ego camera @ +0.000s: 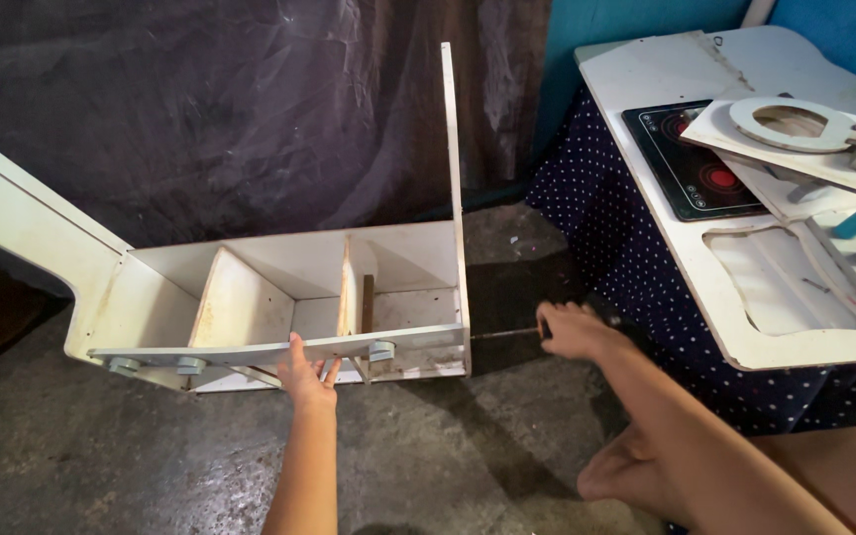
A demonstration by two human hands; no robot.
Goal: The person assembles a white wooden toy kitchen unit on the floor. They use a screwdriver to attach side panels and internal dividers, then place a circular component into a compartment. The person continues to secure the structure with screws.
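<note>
A white wooden toy-kitchen cabinet (279, 287) lies on its side on the concrete floor, with dividers inside and grey knobs (381, 351) along its front strip. My left hand (307, 374) presses against that front strip from below, fingers spread on the edge. My right hand (572, 330) is closed around the handle of a screwdriver, whose thin shaft (503, 334) points left and meets the cabinet's right side panel (455, 198). The handle itself is mostly hidden in my fist.
A white countertop panel (735, 238) with a printed black hob and a sink cut-out lies on a dotted blue cloth at right. Loose white parts and grey, blue and red pieces rest on it. A dark sheet hangs behind. My knee (824, 466) is at bottom right.
</note>
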